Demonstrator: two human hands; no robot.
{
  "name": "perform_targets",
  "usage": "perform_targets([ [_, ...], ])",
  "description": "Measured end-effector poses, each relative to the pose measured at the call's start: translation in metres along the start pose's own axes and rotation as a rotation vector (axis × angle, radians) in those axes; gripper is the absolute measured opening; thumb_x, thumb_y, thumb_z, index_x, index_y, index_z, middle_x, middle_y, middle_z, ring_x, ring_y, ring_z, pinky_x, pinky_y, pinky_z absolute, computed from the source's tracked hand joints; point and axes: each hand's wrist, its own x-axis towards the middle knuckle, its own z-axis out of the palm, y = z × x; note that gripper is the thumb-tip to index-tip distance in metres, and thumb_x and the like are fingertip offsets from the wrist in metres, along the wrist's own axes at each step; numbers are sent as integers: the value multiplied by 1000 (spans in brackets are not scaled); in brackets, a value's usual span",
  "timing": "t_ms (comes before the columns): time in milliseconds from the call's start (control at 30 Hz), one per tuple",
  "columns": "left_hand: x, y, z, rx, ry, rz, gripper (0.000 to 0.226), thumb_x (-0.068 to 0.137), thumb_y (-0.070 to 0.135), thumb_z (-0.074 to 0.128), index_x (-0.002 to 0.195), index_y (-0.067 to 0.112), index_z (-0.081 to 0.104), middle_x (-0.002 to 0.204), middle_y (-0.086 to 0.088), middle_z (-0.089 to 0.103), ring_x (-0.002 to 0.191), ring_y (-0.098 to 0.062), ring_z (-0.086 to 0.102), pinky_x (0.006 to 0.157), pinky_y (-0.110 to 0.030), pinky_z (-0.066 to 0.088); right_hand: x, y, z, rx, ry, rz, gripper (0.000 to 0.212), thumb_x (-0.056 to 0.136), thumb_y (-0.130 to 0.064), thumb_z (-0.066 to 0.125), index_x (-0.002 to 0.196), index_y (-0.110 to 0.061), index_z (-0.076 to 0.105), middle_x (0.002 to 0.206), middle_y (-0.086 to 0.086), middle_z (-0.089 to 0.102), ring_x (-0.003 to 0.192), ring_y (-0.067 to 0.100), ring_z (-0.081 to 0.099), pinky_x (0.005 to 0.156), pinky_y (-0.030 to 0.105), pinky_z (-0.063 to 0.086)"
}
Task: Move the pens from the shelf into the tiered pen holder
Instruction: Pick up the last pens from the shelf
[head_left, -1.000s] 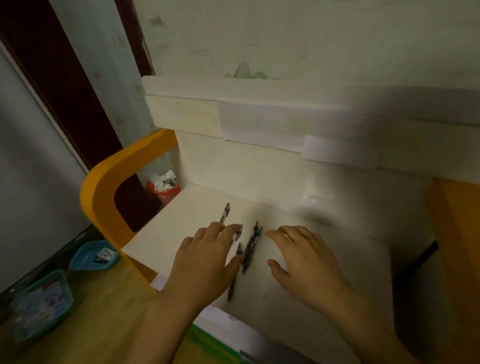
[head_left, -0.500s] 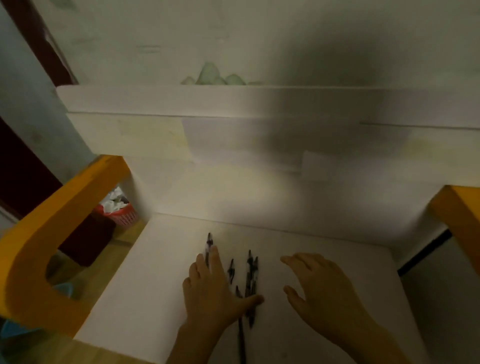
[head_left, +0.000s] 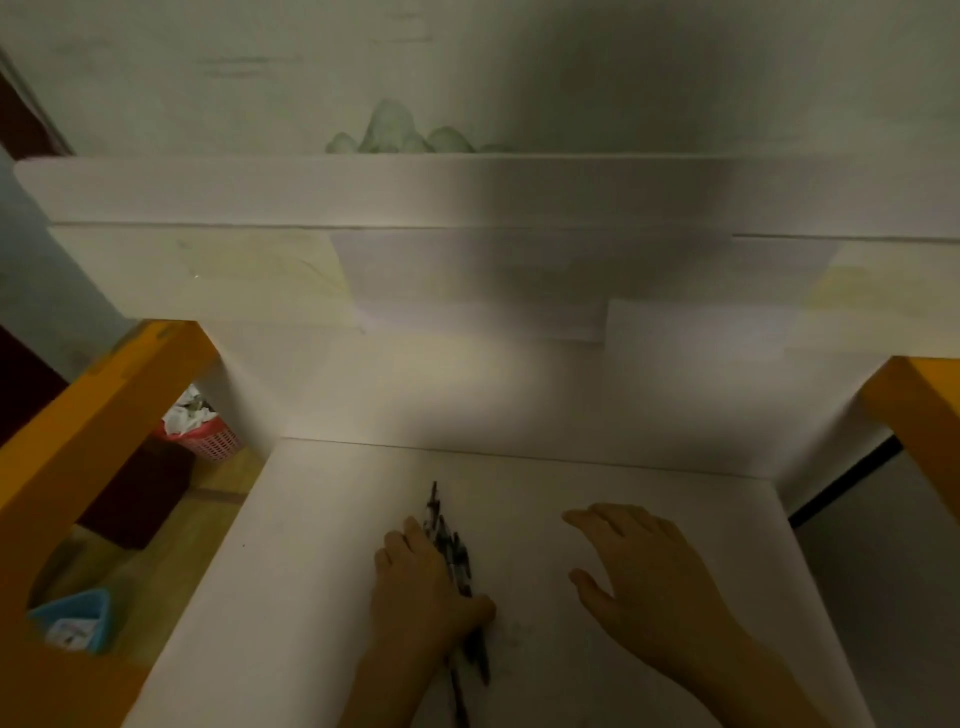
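Left hand (head_left: 426, 587) grip closed round the bunched black pens (head_left: 453, 558), gathered on the white shelf (head_left: 322, 545), likely for one lift. Right hand (head_left: 644, 577) open, hovering beside. Holder unseen.

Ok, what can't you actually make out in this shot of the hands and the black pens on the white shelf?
Head view only:
- The thin black pens: dim light and blur merge them, and the left hand covers part of the bunch, so no count.
- The tiered pen holder: nowhere in frame.
- The open right hand: whether it touches the white shelf board is unclear.
- The small blue plastic tray: contents too small and blurred.
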Motion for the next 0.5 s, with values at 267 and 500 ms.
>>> perform_targets([
  [267,-1,-6,5,-43,-37,-8,77,64,42,72,124,15,31,115,-3,42,105,-22,47,82,-29,47,0,-9,0,27,-31,-51,54,88,-46,51,140,-33,45,138,-7,52,129,17,47,103,35,37],
  [500,5,-6,17,59,168,-5,30,93,18,47,120,10,37,118,-5,51,100,-17,57,76,-24,48,-6,-9,7,27,-3,-20,50,79,-48,51,127,-34,56,121,-9,63,112,16,61,90,34,49],
])
